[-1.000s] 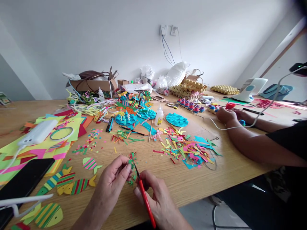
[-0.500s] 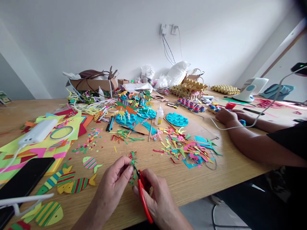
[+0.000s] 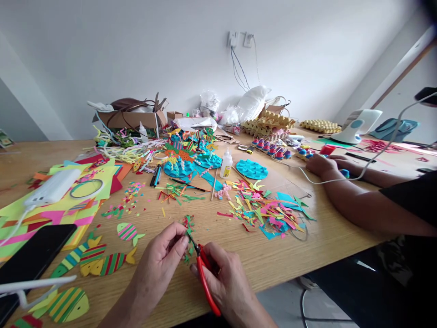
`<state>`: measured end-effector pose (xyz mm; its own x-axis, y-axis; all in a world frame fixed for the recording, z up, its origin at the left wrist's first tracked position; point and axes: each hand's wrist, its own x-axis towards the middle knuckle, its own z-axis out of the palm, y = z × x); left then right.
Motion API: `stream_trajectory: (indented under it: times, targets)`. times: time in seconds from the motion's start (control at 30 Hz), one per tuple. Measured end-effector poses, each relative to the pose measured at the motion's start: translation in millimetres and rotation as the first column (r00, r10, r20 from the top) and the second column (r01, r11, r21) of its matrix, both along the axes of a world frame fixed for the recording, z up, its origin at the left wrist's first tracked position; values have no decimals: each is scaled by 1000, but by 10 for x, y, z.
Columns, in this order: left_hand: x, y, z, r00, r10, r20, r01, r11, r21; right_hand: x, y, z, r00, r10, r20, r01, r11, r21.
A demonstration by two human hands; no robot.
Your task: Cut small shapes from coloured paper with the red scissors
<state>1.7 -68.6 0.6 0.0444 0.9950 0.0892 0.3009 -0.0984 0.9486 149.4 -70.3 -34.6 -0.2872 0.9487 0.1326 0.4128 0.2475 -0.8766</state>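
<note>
My right hand [image 3: 223, 272] is wrapped round the red handles of a pair of scissors [image 3: 206, 287], whose dark blades point up and left. Thumb and fingertips of my left hand [image 3: 170, 252] pinch a small piece of green paper [image 3: 188, 232] at the blade tips; most of that piece is hidden. Tiny green and red paper scraps [image 3: 187, 220] lie on the table just beyond and below the blades. Left of my left hand are striped paper fish [image 3: 113, 264], one of them a pink-and-green fish [image 3: 126, 231].
Coloured paper offcuts [image 3: 269, 209] spread to the right, behind them a glue bottle [image 3: 226, 165] and a blue painted disc [image 3: 251, 169]. A phone [image 3: 37, 253], power bank [image 3: 53, 186] and paper sheets [image 3: 108, 184] lie left. A co-worker's arms [image 3: 355, 196] rest at right.
The scissors and my right hand have shifted very slightly right and down. My left hand keeps its pinch in nearly the same place.
</note>
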Motion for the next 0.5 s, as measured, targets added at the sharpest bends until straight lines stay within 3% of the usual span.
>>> stream_trajectory:
  times: [0.5]
  targets:
    - [-28,-11,-41,996,63,61,-63,998,-1,26,0,-14,1000,8,30,-8,1000,6]
